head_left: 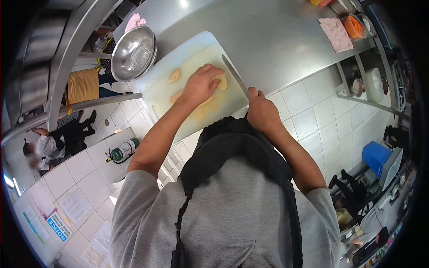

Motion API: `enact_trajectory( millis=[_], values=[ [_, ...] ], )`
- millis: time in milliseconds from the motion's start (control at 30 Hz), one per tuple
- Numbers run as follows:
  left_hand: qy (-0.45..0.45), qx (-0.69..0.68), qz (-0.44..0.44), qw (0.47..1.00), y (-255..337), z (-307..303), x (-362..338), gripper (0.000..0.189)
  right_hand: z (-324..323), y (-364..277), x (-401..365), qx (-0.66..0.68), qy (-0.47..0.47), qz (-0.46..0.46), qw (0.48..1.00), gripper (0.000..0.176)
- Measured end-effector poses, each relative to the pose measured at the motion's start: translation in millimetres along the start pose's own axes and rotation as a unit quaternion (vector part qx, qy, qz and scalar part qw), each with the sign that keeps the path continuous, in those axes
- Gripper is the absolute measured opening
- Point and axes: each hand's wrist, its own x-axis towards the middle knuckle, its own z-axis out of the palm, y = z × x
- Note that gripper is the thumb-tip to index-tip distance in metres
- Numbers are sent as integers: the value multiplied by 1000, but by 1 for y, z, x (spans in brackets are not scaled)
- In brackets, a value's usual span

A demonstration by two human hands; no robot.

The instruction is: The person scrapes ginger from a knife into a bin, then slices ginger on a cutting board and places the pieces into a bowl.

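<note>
My right hand (pixel 262 111) is closed round the handle of a knife (pixel 235 76), whose long blade points away from me over the right side of a pale cutting board (pixel 203 42). My left hand (pixel 203 85) is bent over a pale yellowish piece of food (pixel 223 82) and holds it against the board, just left of the blade. The kind of food is not clear; it looks soft and fleshy. A smaller piece (pixel 174 75) lies by itself to the left. Another piece (pixel 175 96) is partly hidden by my left wrist.
Stacked steel bowls (pixel 133 54) stand left of the board, near a pink cloth (pixel 135 21). The steel table (pixel 268 40) stretches right to another pink cloth (pixel 335 35) and a container of orange food (pixel 354 27). Other people (pixel 368 196) are farther off on both sides.
</note>
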Motion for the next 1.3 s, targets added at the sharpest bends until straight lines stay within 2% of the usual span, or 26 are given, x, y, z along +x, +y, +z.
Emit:
enact_trajectory(
  millis=[100, 167, 400, 500, 567, 767, 967, 1033, 1100, 1200, 1267, 1300],
  values=[
    [-27, 74, -2, 997, 3, 6, 10, 32, 1, -1, 1, -15, 16, -5, 1000, 39],
    [-42, 83, -9, 996, 3, 5, 14, 32, -2, -3, 2, -47, 31, -33, 998, 31],
    [-73, 130, -11, 989, 0, 6, 20, 32, -17, -10, -27, -54, 27, -19, 998, 30],
    [-74, 124, -10, 990, 0, 5, 19, 34, -7, -9, -16, -53, 25, -11, 998, 30],
    [-65, 114, -8, 991, -1, 6, 17, 34, -1, -7, 3, -62, -1, -18, 998, 40],
    [-56, 112, -18, 992, 0, 6, 19, 30, -28, -15, -24, -46, -4, 2, 999, 35],
    [-54, 89, -27, 994, 0, 7, 17, 28, -3, -12, 9, -46, -7, -17, 999, 36],
    [-59, 99, -35, 993, 2, 4, 16, 28, -2, -11, 10, -43, -5, -20, 999, 37],
    [-24, 95, -31, 995, 2, 2, 17, 28, -4, -7, 10, -45, -3, -22, 999, 37],
    [-37, 105, -31, 993, 1, 1, 17, 29, -1, -8, 10, -48, 1, -32, 998, 37],
    [-49, 107, -42, 992, 1, -2, 19, 29, 3, -7, 14, -74, 29, -58, 995, 25],
    [-64, 104, -52, 991, 2, -2, 21, 29, 2, -8, 15, -74, 32, -55, 995, 25]
  ],
)
